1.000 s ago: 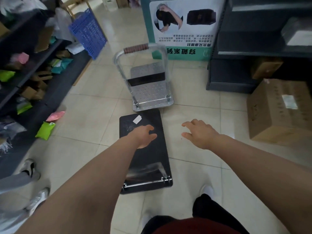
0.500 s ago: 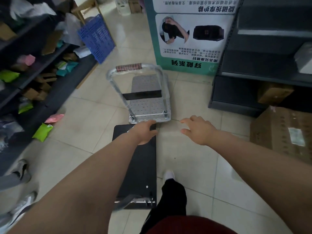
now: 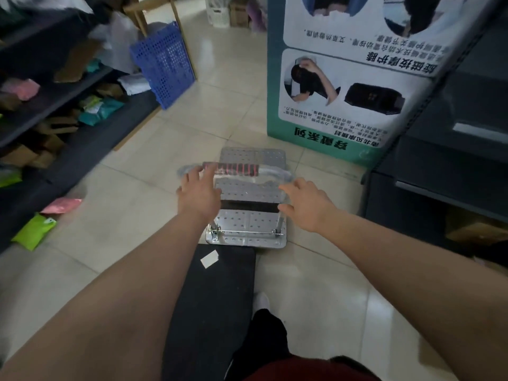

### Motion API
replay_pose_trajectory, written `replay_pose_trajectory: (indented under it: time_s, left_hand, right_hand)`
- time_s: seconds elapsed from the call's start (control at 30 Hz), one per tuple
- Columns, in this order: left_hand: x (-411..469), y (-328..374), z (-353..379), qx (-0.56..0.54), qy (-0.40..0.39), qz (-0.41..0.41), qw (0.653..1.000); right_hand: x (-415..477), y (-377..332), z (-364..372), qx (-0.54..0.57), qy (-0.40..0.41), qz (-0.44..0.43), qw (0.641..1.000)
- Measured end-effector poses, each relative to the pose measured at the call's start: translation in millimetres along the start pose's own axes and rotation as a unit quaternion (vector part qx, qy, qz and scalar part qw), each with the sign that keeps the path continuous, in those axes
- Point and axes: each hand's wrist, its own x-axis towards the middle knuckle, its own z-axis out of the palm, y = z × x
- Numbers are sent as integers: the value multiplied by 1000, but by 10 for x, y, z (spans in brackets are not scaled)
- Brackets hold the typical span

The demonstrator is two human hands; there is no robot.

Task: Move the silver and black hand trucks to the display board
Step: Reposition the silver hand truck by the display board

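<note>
The silver hand truck [image 3: 248,185] stands on the tiled floor with its handle upright; the handle's red-and-black grip [image 3: 236,169] is level with my hands. My left hand [image 3: 198,192] reaches to the handle's left end, fingers apart, just touching or short of the bar. My right hand [image 3: 303,204] hovers open by the handle's right bend. The black hand truck [image 3: 217,292] lies flat right behind the silver one, under my arms, with a white sticker on it. The green-edged display board [image 3: 338,86] leans just beyond the silver truck, to the right.
Dark shelving [image 3: 49,111] with packets runs along the left; a blue crate [image 3: 165,64] leans at its far end. A dark shelf unit [image 3: 445,171] stands at the right with a cardboard box [image 3: 472,232] beneath. Green and pink packets [image 3: 34,231] lie on the floor at left.
I have stepped forward over the black truck. Both hands moved from above the black deck up to the silver truck's handle. The display board is closer.
</note>
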Motion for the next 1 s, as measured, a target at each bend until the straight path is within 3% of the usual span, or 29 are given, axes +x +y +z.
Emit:
replay_pose_trajectory:
  time_s: [0.2, 0.43, 0.63, 0.77, 1.0]
  left_hand:
    - [805, -295, -79, 89, -67, -35, 993]
    - [1060, -423, 88, 62, -195, -13, 979]
    - [1302, -442, 267, 53, -236, -22, 970]
    - [1373, -492, 355, 35, -225, 37, 973]
    - [1419, -247, 444, 55, -243, 54, 967]
  right_hand:
    - [941, -55, 16, -10, 3, -10, 1000]
    - [1358, -3, 261, 19, -70, 9, 997]
    - [1512, 87, 341, 89, -93, 22, 991]
    - [1590, 122, 332, 154, -112, 26, 981]
    - [1558, 376, 275, 140, -89, 16, 986]
